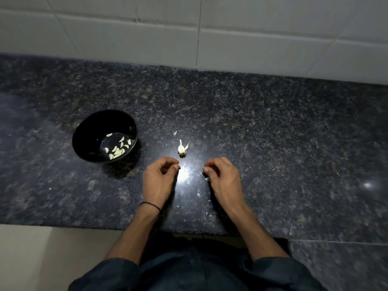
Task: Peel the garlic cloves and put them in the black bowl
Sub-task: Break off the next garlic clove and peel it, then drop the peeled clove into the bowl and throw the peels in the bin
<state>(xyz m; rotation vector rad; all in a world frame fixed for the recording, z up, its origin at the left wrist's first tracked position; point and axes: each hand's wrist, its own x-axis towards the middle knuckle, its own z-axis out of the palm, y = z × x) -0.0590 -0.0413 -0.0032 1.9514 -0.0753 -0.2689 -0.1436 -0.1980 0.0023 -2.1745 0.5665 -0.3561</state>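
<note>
A black bowl (86,135) stands on the dark granite counter (262,131) at the left, with several peeled garlic cloves (118,151) in its bottom. A remnant of a garlic bulb (182,149) with a few cloves sits just beyond my hands. My left hand (159,179) has curled fingers and pinches a small garlic clove (179,165) at its fingertips. My right hand (223,178) is curled too and holds bits of papery garlic skin (204,175) against the counter.
Small flakes of garlic skin (198,194) lie scattered on the counter around my hands. A white tiled wall (210,32) runs along the back. The counter's front edge is near my body, with pale floor (42,259) at the lower left.
</note>
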